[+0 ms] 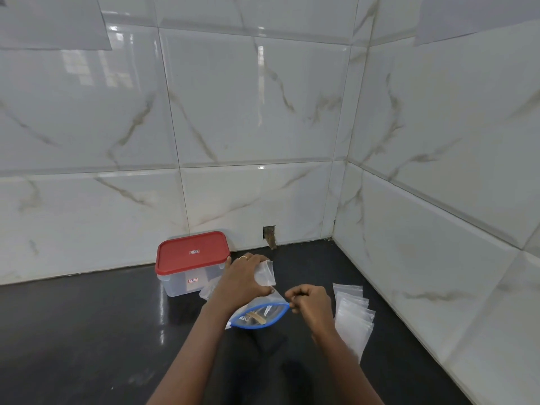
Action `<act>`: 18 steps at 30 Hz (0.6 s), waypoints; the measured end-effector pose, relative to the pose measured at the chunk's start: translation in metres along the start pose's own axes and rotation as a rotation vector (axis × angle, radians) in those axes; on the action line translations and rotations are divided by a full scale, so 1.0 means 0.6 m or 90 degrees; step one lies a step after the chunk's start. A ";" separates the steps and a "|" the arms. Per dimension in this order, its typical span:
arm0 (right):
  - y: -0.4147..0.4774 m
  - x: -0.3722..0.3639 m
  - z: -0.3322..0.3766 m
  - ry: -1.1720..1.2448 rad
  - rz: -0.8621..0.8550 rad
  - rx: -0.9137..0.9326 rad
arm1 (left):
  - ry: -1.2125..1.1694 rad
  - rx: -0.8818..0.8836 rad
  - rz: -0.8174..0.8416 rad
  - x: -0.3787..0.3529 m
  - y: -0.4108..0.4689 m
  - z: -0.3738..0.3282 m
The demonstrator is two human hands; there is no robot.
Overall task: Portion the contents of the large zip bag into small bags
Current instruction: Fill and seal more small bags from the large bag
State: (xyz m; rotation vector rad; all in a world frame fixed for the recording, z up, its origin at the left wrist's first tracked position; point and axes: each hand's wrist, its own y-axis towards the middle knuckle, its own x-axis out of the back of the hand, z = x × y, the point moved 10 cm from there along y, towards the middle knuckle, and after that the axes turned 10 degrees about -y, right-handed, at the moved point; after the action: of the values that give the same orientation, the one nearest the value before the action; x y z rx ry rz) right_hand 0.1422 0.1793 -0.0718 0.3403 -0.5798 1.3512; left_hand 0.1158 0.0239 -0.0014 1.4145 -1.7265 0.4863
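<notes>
at the dark counter, the blue-rimmed clear large zip bag is pinched open by the curled right hand and a small clear bag is gripped by the left hand; if tugged, contents could be spilled.

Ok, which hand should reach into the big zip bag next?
Probably right: the right hand pinches the large zip bag at its open rim, while the left hand is busy holding a small bag.
</notes>
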 end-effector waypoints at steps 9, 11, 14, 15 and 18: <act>-0.041 -0.129 0.041 -0.327 0.091 0.148 | 0.161 0.080 0.114 -0.063 -0.023 0.074; -0.039 -0.149 0.052 -0.383 0.109 0.164 | 0.133 0.084 0.052 -0.054 -0.024 0.084; -0.034 -0.167 0.076 -0.507 0.124 0.209 | 0.000 0.100 -0.060 -0.019 -0.027 0.087; -0.031 -0.170 0.081 -0.543 0.128 0.210 | -0.049 0.107 -0.085 -0.006 -0.027 0.088; -0.023 -0.170 0.102 -0.602 0.130 0.206 | -0.133 0.114 -0.166 0.045 -0.028 0.088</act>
State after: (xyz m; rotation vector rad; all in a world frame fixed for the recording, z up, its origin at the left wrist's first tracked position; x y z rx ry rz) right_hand 0.1327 0.0604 -0.0791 1.2446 -1.1954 1.4378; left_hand 0.1126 -0.0364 -0.0141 1.8459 -1.6578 0.3669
